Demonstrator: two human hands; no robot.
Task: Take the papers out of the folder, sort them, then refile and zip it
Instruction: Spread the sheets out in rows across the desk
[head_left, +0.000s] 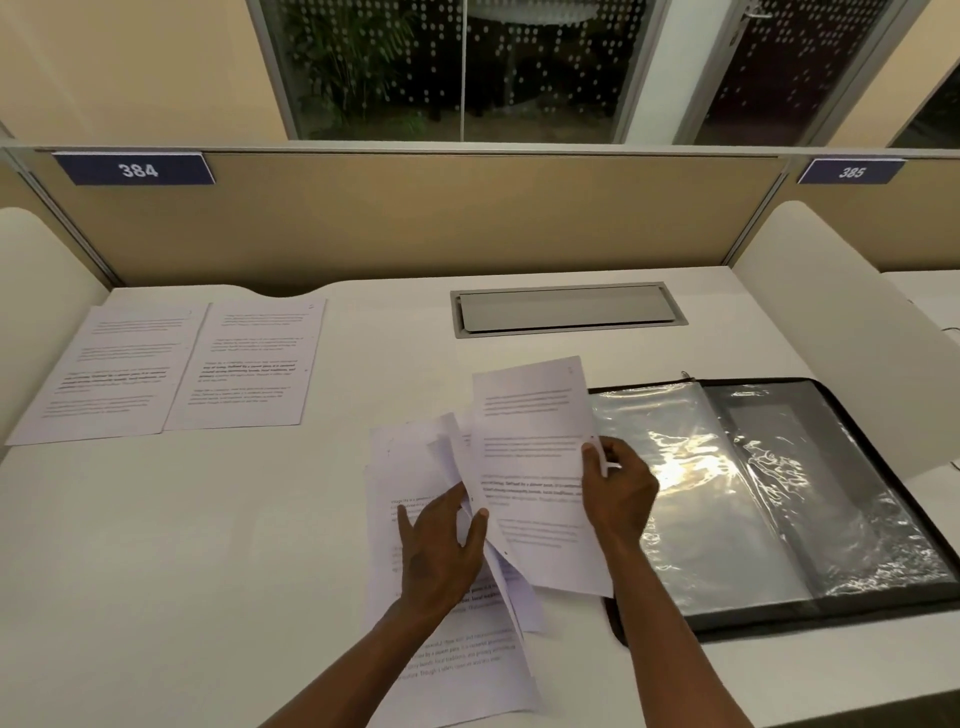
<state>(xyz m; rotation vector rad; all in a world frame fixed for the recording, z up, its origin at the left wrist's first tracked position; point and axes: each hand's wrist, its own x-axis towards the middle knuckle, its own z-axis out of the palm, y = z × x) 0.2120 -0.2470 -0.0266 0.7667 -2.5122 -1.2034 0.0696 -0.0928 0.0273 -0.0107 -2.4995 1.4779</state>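
A black zip folder (883, 530) lies open at the right of the desk, its clear plastic sleeves (727, 493) spread out and shiny. Just left of it sits a loose pile of printed papers (415, 649). My right hand (618, 493) pinches the right edge of one sheet (530, 441) lifted off that pile. My left hand (441, 551) holds the edges of a few raised sheets, thumb on one side and fingers on the other. Two sorted sheets (171, 369) lie flat side by side at the far left.
A grey cable hatch (566, 309) is set into the desk (208, 545) behind the papers. Tan partition panels (415, 223) with number plates 384 and 385 close off the back. White curved dividers (831, 312) stand at both sides.
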